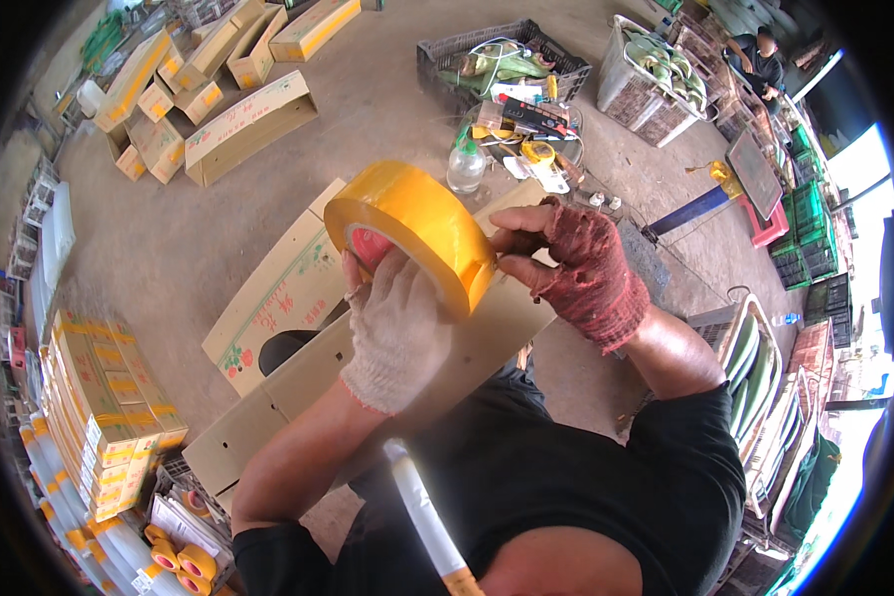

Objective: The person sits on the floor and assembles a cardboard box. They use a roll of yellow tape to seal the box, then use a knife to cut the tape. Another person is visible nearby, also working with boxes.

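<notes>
My left hand (401, 339), in an off-white knit glove, holds a large roll of yellow packing tape (410, 201) with its fingers inside the core. In a worn red fingerless glove, my right hand (577, 268) pinches the tape's free end at the roll's right side. Below both hands, across my lap, lies a flattened cardboard box (290, 395); a printed panel (283, 298) of cardboard with flowers and writing spreads beyond it. Part of the cardboard is hidden by my hands and the roll. A lit cigarette (428, 506) juts into view near my chest.
Open cartons (249, 127) lie at upper left, stacked taped cartons (112, 417) at left. Ahead are a spray bottle (466, 160), a stool with tools (529, 123) and a black crate (425, 67). A platform scale (752, 171) stands right; a person (760, 63) sits farther back.
</notes>
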### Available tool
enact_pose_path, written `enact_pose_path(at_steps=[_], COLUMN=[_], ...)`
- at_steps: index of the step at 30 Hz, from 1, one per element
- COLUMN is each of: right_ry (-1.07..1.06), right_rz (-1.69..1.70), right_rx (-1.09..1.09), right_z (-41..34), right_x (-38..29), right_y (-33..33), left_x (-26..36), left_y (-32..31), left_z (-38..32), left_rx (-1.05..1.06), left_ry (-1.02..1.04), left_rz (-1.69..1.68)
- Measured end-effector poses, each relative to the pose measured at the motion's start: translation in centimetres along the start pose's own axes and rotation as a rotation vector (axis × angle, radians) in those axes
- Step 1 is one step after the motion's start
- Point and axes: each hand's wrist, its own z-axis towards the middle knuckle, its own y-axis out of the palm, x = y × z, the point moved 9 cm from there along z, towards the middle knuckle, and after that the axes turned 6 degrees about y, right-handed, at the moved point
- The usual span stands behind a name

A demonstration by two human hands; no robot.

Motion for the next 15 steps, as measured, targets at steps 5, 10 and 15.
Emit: enact_pose_path(at_steps=[5,10,15], right_ry=[-0.249,-0.112,-0.112], right_rz=[-0.36,-0.379,-0.49], right_rx=[-0.072,-0.281,-0.399], right_z=[0.4,1.4,2.0], right_x=[-3.0,-3.1,-3.4], right_y=[-0.2,0.4,1.2], left_x=[0.2,0.1,0.0], left_y=[-0.2,-0.3,-0.4], left_z=[0.1,0.2,0.2], left_rx=[0.006,0.007,0.012], left_ry=[0.014,-0.02,-0.036], left_rz=[0.009,-0.056,-0.061])
